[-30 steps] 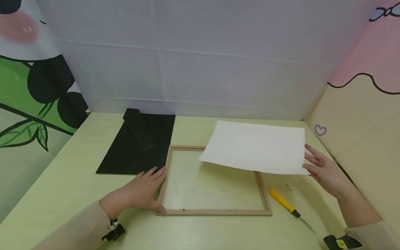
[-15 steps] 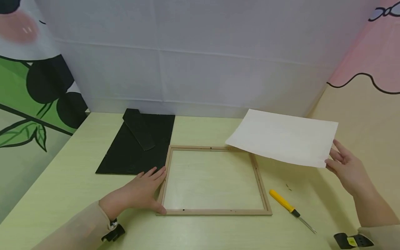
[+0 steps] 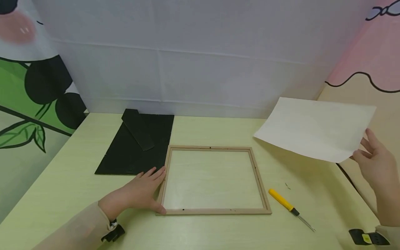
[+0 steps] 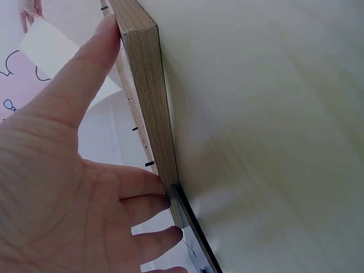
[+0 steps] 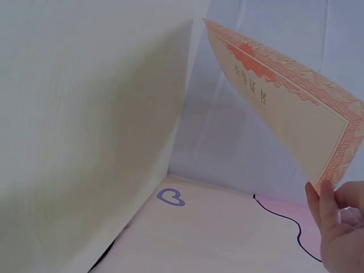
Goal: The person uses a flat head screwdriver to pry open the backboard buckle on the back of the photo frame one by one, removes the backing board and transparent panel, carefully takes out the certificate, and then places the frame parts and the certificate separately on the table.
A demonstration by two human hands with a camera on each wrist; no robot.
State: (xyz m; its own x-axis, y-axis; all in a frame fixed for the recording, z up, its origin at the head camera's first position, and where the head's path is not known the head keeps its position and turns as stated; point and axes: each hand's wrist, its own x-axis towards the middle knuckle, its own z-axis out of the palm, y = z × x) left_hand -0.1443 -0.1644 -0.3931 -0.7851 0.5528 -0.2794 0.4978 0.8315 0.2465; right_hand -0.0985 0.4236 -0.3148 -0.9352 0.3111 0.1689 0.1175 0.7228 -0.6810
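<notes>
My right hand (image 3: 379,163) pinches a certificate (image 3: 315,130) by its right edge, above the right side of the table. Its blank white back faces up in the head view. The right wrist view shows the printed underside of the certificate (image 5: 284,108), with a red patterned border and gold characters. My left hand (image 3: 137,192) rests at the left side of a wooden picture frame (image 3: 218,211), thumb on the near left corner and straight fingertips against the outer edge. In the left wrist view the thumb lies on the picture frame (image 4: 149,85). The frame lies flat.
A black backing board (image 3: 134,156) with a folded stand strip (image 3: 139,130) lies at the back left, close to the frame. A yellow-handled screwdriver (image 3: 282,201) is right of the frame, near small dark bits (image 3: 287,186). A white cloth wall (image 3: 193,69) rises behind the table.
My right hand has carried the certificate to the right and away, off the picture frame, uncovering its right side. The left hand has stayed at the frame.
</notes>
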